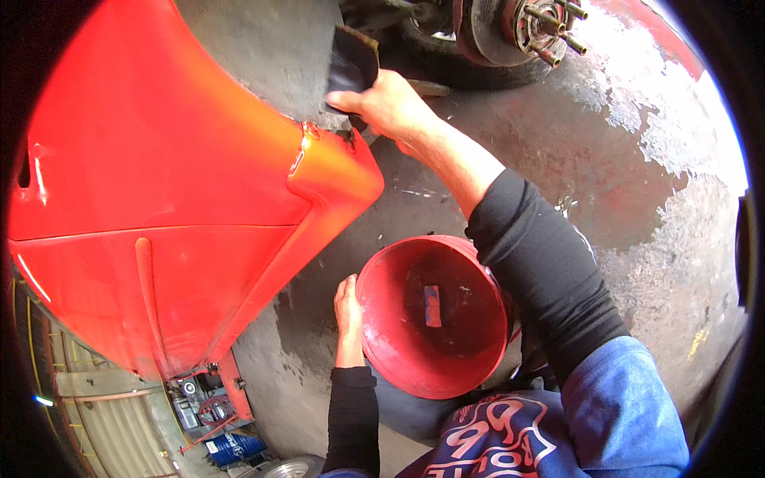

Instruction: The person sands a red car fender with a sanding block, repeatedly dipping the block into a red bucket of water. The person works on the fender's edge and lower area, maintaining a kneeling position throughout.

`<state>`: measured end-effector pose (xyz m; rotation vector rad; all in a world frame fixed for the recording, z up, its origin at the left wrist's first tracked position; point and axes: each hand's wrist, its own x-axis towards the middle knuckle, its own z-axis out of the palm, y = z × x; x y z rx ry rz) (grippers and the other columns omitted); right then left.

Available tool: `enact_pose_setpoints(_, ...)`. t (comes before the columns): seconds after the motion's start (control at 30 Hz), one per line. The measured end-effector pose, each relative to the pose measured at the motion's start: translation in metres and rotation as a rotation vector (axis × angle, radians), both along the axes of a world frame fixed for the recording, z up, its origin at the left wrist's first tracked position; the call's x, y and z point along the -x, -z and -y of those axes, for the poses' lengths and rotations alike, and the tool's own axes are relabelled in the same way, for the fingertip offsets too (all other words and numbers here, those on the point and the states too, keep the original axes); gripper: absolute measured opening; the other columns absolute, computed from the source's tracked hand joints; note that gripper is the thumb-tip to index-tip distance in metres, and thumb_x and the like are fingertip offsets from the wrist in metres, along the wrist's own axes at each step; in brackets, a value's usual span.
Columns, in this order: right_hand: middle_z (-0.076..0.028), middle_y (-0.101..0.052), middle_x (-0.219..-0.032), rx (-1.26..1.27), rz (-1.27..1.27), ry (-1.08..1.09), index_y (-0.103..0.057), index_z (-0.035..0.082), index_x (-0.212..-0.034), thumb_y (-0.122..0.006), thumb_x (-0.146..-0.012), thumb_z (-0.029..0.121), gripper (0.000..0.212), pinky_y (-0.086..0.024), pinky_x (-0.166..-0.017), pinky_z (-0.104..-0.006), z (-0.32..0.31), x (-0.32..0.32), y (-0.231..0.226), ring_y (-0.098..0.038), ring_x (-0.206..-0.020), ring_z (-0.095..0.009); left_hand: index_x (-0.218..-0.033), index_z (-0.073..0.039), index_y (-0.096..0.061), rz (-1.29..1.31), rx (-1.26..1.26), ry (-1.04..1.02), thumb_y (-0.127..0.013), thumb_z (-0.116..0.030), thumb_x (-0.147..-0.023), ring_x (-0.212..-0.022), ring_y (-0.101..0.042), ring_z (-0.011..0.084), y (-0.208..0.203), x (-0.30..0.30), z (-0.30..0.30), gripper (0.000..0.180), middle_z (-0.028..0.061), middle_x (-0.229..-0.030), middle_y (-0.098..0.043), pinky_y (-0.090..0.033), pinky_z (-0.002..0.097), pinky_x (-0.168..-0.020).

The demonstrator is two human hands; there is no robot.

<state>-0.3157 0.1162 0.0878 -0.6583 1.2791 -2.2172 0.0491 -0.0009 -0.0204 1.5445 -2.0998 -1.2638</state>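
Observation:
My right hand (389, 105) reaches forward past the corner of the red car body panel (191, 175). Its fingers are closed on a black, slightly curled sheet with a tan edge (353, 65), which looks like sandpaper and is a little blurred. Low in the middle, my left hand (348, 309) grips the left side of a red bucket (434, 358). The bucket is tilted, its mouth facing up. Inside lies a small oblong block, blue and reddish (432, 306). My right forearm passes above the bucket's right edge.
A bare wheel hub with studs (546, 30) and a tyre (486, 76) are at the top. The worn concrete floor (574, 151) has damp patches and peeling paint. At lower left stand a red metal stand (233, 386), a blue drum (239, 448) and a roll-up door (119, 430).

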Motion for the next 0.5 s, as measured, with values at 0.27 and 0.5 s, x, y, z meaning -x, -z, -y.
enact_pose_setpoints(0.27, -0.019, -0.069, -0.104, -0.204, -0.148, 0.160, -0.063, -0.003, -0.117, -0.075, -0.082, 0.028, 0.048, -0.050, -0.088, -0.0376, 0.008, -0.013, 0.018, -0.066, -0.097, -0.029, -0.124, 0.004, -0.059, -0.016, 0.005, 0.041, -0.045, -0.029, -0.102, -0.116, -0.058, 0.0252, -0.005, 0.002, -0.003, 0.043, 0.0174, -0.125, -0.062, -0.042, 0.0341, -0.101)
enact_pose_setpoints(0.5, -0.007, -0.068, -0.086, -0.112, 0.309, -0.039, -0.070, 0.002, -0.096, -0.081, -0.078, 0.027, 0.033, -0.043, -0.060, -0.0344, 0.001, 0.006, 0.040, -0.054, -0.068, -0.017, -0.125, 0.005, -0.059, 0.037, 0.024, 0.014, -0.045, -0.030, -0.101, -0.118, -0.057, 0.0256, -0.003, 0.001, 0.000, 0.044, 0.0172, -0.127, -0.062, -0.041, 0.0337, -0.102)
